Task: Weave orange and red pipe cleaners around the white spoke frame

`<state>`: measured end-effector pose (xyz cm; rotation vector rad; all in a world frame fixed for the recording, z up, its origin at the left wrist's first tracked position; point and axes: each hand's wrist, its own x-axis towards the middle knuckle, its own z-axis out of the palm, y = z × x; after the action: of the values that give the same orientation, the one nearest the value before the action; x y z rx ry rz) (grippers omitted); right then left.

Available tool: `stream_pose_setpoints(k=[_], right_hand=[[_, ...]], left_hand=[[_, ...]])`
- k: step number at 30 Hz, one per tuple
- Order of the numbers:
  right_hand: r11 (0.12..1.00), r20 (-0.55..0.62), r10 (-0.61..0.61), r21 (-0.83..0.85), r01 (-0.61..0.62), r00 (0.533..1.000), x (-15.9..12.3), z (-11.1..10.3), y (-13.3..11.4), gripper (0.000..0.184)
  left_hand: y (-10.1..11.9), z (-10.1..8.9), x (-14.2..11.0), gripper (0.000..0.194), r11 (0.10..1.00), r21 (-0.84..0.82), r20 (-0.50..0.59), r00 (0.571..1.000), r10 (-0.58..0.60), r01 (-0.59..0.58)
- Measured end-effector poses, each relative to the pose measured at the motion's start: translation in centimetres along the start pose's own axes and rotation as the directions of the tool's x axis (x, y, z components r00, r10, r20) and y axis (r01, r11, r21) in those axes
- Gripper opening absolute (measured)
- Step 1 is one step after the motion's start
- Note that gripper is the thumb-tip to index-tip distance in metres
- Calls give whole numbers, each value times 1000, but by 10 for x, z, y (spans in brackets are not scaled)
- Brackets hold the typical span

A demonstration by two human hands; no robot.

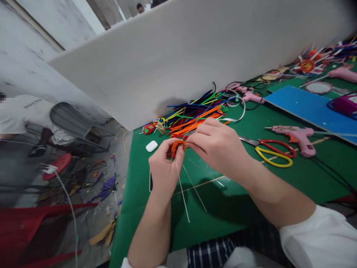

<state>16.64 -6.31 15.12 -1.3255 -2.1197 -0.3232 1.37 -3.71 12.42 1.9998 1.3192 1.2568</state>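
My left hand [164, 167] is closed around an orange coil of pipe cleaner [177, 148], pinching it between thumb and fingers above the green tabletop [212, 219]. Thin pale wires [182, 193] stick out downward from the coil. On the coil's right side my right hand [214, 145] pinches an orange pipe cleaner end, its fingertips nearly touching the left hand. Just behind both hands lies a heap of coloured pipe cleaners [200, 113], with orange ones nearest. Scissors with red and yellow handles [275, 152] rest right of my right hand.
Pink glue gun [299, 136] lies beside the scissors, with more glue guns farther back. A blue board [312, 108] is at the right. Near my left hand sits a white case [151, 146]. A pale partition [195, 56] stands behind; a seated person [25, 115] is at left.
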Motion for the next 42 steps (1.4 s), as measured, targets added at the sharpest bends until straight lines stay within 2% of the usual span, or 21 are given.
stream_pose_setpoints(k=[4,7,10,13,17,19,23,26,28,31,35,39,42], right_hand=[[999,-118,40,40,-36,992,4,6,8,26],[993,-142,96,80,-86,985,6,10,13,27],[984,-91,150,106,-140,985,6,8,17,25],[975,61,146,160,-154,987,5,3,24,25],[919,326,56,353,-177,944,2,-4,37,21],[866,403,-24,466,-182,915,0,-6,45,19],[756,424,-143,630,-177,894,-1,-8,57,18],[721,389,-135,670,-179,911,1,-9,58,18],[695,358,-123,697,-177,926,4,-7,56,18],[644,290,-88,747,-168,953,7,3,49,16],[559,196,-71,820,-123,978,10,22,41,15],[446,191,-28,881,-159,981,11,34,38,15],[442,190,0,881,-170,982,12,37,37,15]], left_hand=[[2,0,0,15,998,-59,31,999,-19,21],[4,-3,1,14,996,-86,54,998,-21,25],[4,-7,4,12,996,-89,112,994,-18,28],[1,-12,7,10,994,-105,217,976,-19,43],[-3,-18,10,10,994,-85,371,928,-27,63],[-4,-21,12,11,994,-73,442,896,-43,84],[-3,-23,15,10,968,-125,578,809,-106,216],[-1,-23,16,10,930,-187,631,764,-133,316],[-1,-23,15,10,914,-225,645,755,-120,338],[-2,-24,11,9,887,-295,632,769,-98,356],[-1,-26,5,10,819,-450,547,835,-63,356],[3,-25,5,12,782,-546,423,905,-54,302],[4,-22,7,14,757,-572,376,921,-101,316]])
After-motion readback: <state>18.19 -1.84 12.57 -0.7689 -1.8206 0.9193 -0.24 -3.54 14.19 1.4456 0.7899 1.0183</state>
